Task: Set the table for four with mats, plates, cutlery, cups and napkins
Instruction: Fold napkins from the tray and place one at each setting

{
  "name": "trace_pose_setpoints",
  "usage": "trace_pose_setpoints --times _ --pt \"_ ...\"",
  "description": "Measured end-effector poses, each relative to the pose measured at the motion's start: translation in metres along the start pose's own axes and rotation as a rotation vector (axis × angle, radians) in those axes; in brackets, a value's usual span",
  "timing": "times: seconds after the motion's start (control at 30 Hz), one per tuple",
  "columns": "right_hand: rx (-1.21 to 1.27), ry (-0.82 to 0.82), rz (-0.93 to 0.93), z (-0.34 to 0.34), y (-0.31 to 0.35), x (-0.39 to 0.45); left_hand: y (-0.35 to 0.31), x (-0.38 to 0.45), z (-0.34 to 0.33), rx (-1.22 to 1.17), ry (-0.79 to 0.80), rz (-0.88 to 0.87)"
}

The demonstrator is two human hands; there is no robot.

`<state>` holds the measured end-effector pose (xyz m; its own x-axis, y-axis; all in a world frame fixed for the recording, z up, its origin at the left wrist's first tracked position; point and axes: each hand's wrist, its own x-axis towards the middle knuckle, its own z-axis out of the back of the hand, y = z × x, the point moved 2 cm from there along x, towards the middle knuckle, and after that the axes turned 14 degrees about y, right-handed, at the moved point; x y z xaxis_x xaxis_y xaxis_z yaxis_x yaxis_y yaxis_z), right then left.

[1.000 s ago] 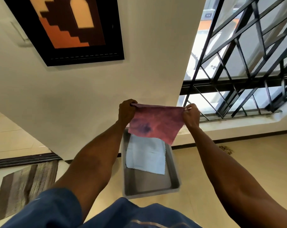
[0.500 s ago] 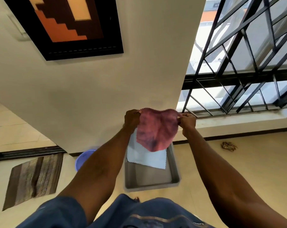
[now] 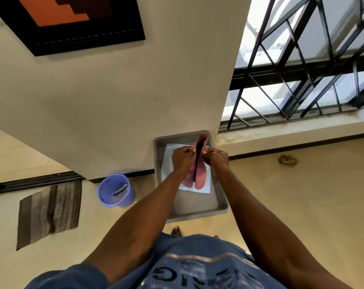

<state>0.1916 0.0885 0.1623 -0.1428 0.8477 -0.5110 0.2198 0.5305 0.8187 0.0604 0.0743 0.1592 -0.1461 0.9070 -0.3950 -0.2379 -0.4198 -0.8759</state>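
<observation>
Both hands pinching pink napkin (image 3: 199, 176) | left hand (image 3: 182, 158), right hand (image 3: 216, 157) close together | napkin folded over white cloth (image 3: 168, 158) in tray (image 3: 220, 202)

I count two napkins, one pink napkin (image 3: 200, 178) and one white napkin (image 3: 169, 152); one grey tray (image 3: 197, 213); one blue bucket (image 3: 114, 190); one striped mat (image 3: 49, 211); two hands: left hand (image 3: 182, 159), right hand (image 3: 217, 158).
</observation>
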Motion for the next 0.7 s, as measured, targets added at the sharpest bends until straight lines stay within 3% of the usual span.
trace_pose_setpoints --times 0.4,0.7 --pt "-0.188 0.006 0.100 -0.015 0.002 -0.009 -0.001 -0.003 -0.010 -0.074 -0.024 -0.079" --pt "-0.258 0.019 0.080 -0.026 0.007 -0.010 -0.003 0.008 -0.001 -0.039 0.105 -0.107"
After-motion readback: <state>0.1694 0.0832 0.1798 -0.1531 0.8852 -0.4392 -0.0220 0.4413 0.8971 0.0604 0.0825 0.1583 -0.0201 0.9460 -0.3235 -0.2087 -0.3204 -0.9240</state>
